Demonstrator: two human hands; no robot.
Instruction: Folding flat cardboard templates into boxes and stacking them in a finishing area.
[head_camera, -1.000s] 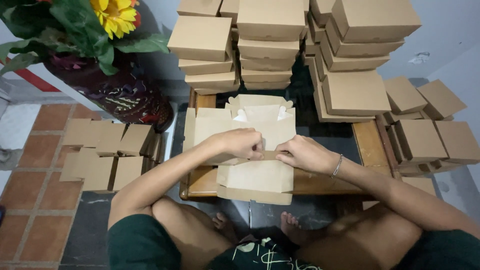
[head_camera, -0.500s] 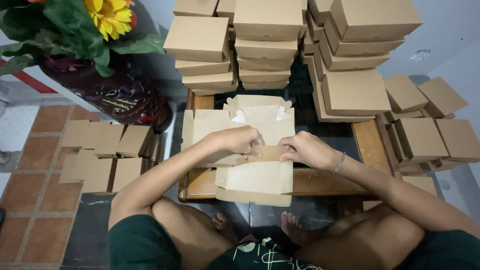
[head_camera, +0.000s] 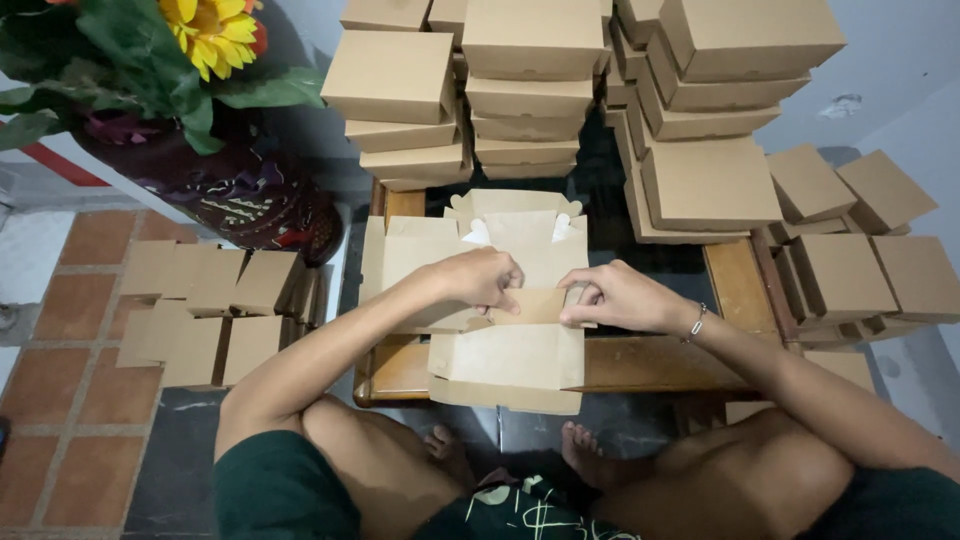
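**Both hands on a half-folded carton at the low table**

Here, the head view looks down on a seated person with bare knees and feet at the near edge. A flat brown cardboard box blank (head_camera: 505, 355), partly folded, lies on a low wooden table with a dark glass top (head_camera: 740, 290), its near edge hanging over the table's near rim.

Left hand (head_camera: 480, 280): fingers curled, pinching a raised flap at the middle of the blank. Grip is closed on the cardboard.

Right hand (head_camera: 615, 298): fingers bent, grasping the same flap from the right, thumb on the near side. A thin bracelet (head_camera: 697, 322) sits on that wrist. The two hands are close together, nearly touching across the flap.

A pile of unfolded brown box blanks (head_camera: 500, 225) lies under and just beyond the worked one, far side of the hands.

Surroundings:
- Stacks of finished brown cardboard boxes (head_camera: 530, 90) stand at the far edge of the table and run on to the right.
- More folded boxes (head_camera: 205, 310) sit on the floor to the left, over terracotta tiles (head_camera: 70, 400).
- A dark patterned vase (head_camera: 240, 195) with a yellow flower (head_camera: 210, 30) and green leaves stands at far left.
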